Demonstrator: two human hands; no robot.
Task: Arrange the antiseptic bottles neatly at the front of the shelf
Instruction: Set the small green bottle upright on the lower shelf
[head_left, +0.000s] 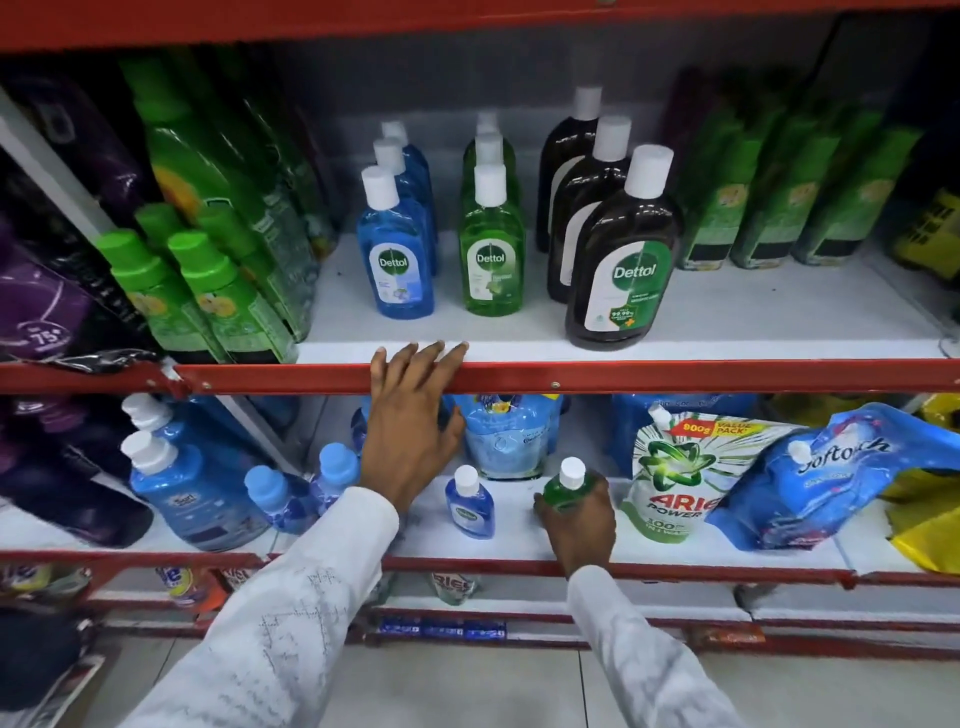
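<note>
Right grip: the right hand (574, 519) is clenched around a small green bottle (563, 486) on the lower shelf (519, 540).
Left grip: the left hand (410, 415) is released, fingers spread on the red shelf rail (675, 376).
Tipping risk: the small blue bottle (469, 503), near at 9 o'clock, could be knocked over by a sideways sweep.
Slip risk: the cap is left protruding, so the bottle could be dropped.

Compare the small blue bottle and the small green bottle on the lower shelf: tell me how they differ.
The small blue bottle holds blue liquid; the small green bottle holds green. The blue one stands free and upright with its label facing out, while the green one is gripped by the right hand, tilted, its label hidden. The blue one sits left of the green one. Both have white caps and are on the lower shelf. The left hand rests on the red rail above.
</note>
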